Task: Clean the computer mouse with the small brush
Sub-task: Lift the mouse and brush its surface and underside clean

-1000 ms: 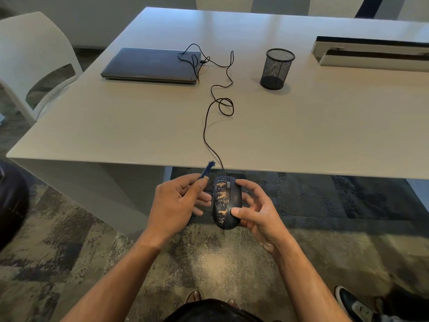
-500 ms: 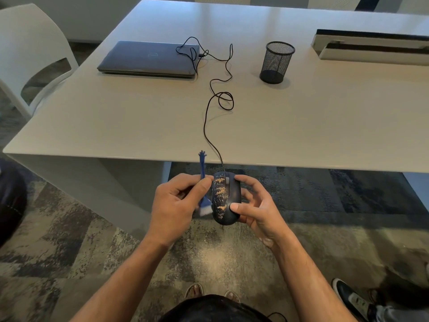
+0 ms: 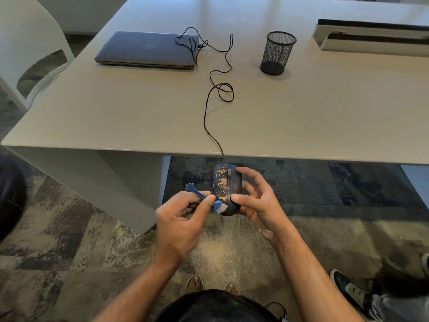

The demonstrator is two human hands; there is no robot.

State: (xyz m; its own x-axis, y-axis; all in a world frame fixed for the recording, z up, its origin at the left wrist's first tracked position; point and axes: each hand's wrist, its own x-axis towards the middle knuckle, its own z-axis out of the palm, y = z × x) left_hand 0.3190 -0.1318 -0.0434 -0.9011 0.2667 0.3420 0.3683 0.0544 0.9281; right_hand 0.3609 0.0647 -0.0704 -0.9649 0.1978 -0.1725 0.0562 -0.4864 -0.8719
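We see the computer mouse (image 3: pixel 226 190) held in the air just off the table's near edge (image 3: pixel 301 156), tan grit streaked down its left side; its underside and right flank are hidden by the right hand (image 3: pixel 257 203), whose thumb and curled fingers clamp it. The left hand (image 3: pixel 178 219) pinches the small blue brush (image 3: pixel 209 199), white bristles touching the mouse's near left end. The cable (image 3: pixel 209 112) runs back to a closed laptop (image 3: pixel 148 49) at the far left; a mesh pen cup (image 3: pixel 277 52) stands farther right.
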